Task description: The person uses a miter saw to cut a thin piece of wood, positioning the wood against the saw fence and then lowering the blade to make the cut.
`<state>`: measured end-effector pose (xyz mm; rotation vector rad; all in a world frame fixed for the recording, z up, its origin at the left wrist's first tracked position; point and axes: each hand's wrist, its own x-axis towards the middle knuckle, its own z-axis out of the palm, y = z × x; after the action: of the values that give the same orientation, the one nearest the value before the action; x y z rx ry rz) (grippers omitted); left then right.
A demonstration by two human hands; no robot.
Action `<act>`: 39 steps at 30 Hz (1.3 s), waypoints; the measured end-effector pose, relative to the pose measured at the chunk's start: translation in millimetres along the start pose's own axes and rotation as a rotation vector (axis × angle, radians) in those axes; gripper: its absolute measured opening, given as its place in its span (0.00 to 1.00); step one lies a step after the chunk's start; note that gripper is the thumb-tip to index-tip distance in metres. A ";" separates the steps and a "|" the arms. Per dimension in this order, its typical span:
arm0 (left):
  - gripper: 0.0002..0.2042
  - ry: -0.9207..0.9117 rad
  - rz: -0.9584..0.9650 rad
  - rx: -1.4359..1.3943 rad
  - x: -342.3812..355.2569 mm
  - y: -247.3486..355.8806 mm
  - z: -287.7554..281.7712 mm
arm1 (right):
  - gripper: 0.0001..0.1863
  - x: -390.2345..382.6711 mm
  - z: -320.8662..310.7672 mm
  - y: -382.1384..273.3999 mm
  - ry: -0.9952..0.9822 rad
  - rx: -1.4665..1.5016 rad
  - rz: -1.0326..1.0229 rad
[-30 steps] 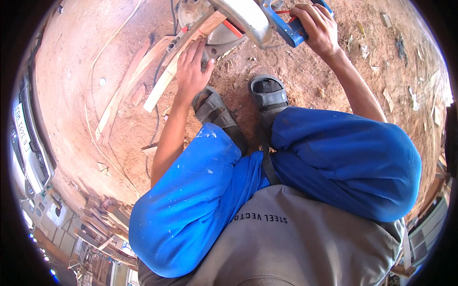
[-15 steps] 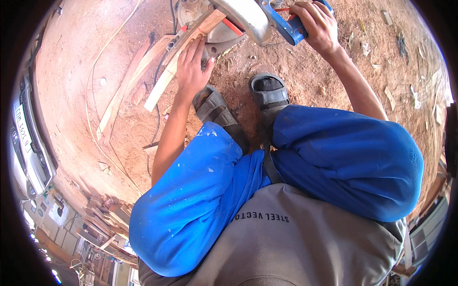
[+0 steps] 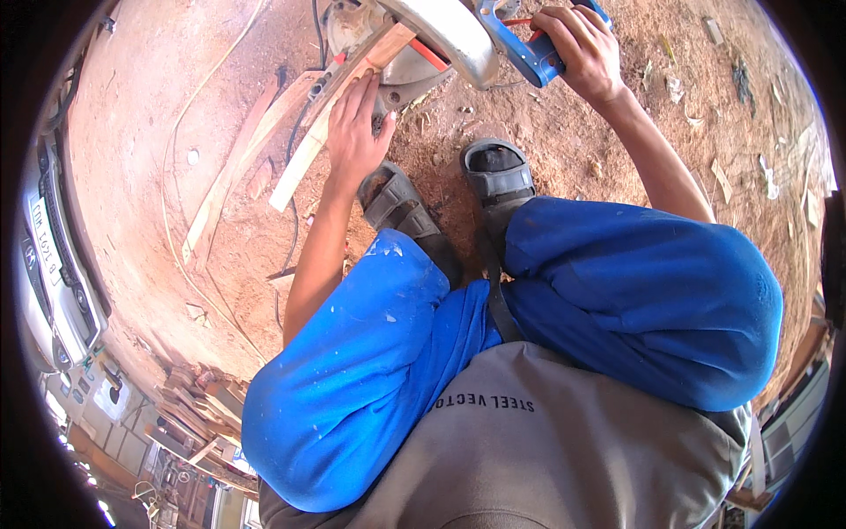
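Note:
At the top stands a miter saw with a pale metal blade guard (image 3: pixel 454 35) and a blue handle (image 3: pixel 538 62). My right hand (image 3: pixel 582 53) is closed around that handle, its fingers wrapped over the grip. On the saw's base, a pale wooden strip (image 3: pixel 304 163) lies slanting out toward the lower left. My left hand (image 3: pixel 357 132) rests on the strip and the saw base, fingers stretched out and thumb apart. A red part (image 3: pixel 429 55) shows beside the guard. The blade's cutting edge is mostly hidden by the guard.
Loose wooden slats (image 3: pixel 225 176) lie left of the saw on sawdust-covered ground. A pale cord (image 3: pixel 167 176) and a dark cable (image 3: pixel 291 145) run nearby. My sandalled feet (image 3: pixel 498 167) are close to the saw. A lumber pile (image 3: pixel 198 406) and a parked car (image 3: pixel 57 273) are at left.

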<state>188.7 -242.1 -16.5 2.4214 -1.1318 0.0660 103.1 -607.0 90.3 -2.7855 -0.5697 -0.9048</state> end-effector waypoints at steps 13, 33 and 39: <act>0.31 -0.011 0.004 -0.007 1.4 2.1 0.6 | 0.13 -5.8 6.5 5.9 0.047 -0.010 -0.021; 0.31 -0.034 0.016 -0.028 0.7 -1.6 -0.3 | 0.12 -8.7 6.5 2.4 0.019 -0.011 -0.003; 0.31 -0.046 0.016 -0.026 3.4 -0.1 1.1 | 0.23 -33.3 18.9 9.5 -0.061 -0.083 0.081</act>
<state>190.8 -244.9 -16.8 2.4027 -1.1647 0.0008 92.2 -621.0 55.1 -2.8955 -0.4336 -0.8477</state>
